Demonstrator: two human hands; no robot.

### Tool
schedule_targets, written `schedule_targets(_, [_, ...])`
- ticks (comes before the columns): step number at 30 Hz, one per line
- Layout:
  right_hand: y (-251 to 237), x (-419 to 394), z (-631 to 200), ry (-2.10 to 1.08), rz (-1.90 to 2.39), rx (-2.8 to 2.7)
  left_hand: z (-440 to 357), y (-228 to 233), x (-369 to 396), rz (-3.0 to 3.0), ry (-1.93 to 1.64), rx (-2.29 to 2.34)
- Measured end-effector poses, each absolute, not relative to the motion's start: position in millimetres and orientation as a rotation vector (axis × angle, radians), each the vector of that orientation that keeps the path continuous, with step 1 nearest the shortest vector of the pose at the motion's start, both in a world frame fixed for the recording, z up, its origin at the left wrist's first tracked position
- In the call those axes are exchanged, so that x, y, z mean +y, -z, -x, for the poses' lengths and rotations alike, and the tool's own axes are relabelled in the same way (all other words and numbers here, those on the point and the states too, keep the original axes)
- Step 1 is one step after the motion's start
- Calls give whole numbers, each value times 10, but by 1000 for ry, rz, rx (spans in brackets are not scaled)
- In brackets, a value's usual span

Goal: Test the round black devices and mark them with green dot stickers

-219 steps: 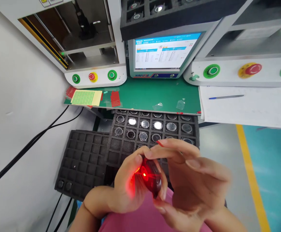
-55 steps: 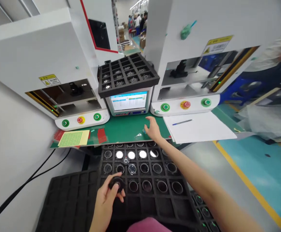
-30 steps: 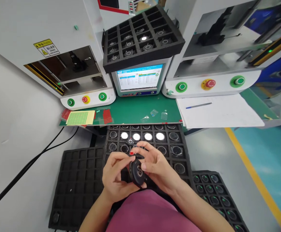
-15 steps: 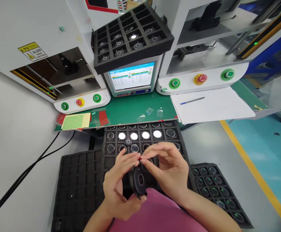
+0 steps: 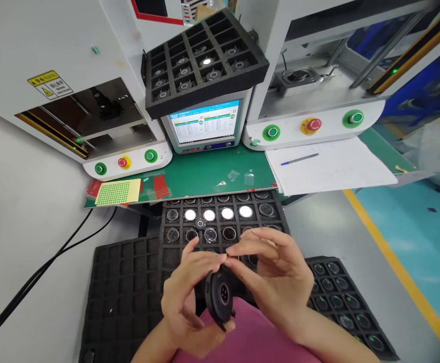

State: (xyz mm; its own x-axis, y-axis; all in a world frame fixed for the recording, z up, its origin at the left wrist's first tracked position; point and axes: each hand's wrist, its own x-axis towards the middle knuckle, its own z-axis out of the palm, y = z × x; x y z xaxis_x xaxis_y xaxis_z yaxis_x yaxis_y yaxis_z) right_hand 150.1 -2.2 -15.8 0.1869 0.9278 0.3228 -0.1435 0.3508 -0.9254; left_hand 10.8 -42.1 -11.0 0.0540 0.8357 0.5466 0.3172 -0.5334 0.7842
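Closest to the camera, just above a pink garment, the left hand (image 5: pixel 187 307) cradles a round black disc-shaped part (image 5: pixel 220 298) from the left and below, fingers curled around its rim. It stands on edge, flat face with a small centre socket turned toward the viewer. The right hand (image 5: pixel 276 275) meets it from the right, thumb and forefinger pinched narrowly at its top edge on something small and red. Both hands touch it; neither is nearer. Beyond lies a black foam tray (image 5: pixel 297 248) of round parts, then the green bench's (image 5: pixel 205 174) near edge and a lit screen (image 5: pixel 202 121).
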Motion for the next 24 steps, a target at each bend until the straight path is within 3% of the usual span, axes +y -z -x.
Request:
schedule_targets(8, [86, 25, -1569, -1209, 855, -1130, -86, 98, -415, -1781, -1454, 1102])
schedule_targets(24, [-26, 31, -1669, -1334, 935, -965, -66, 120, -486, -1551, -1429, 1126])
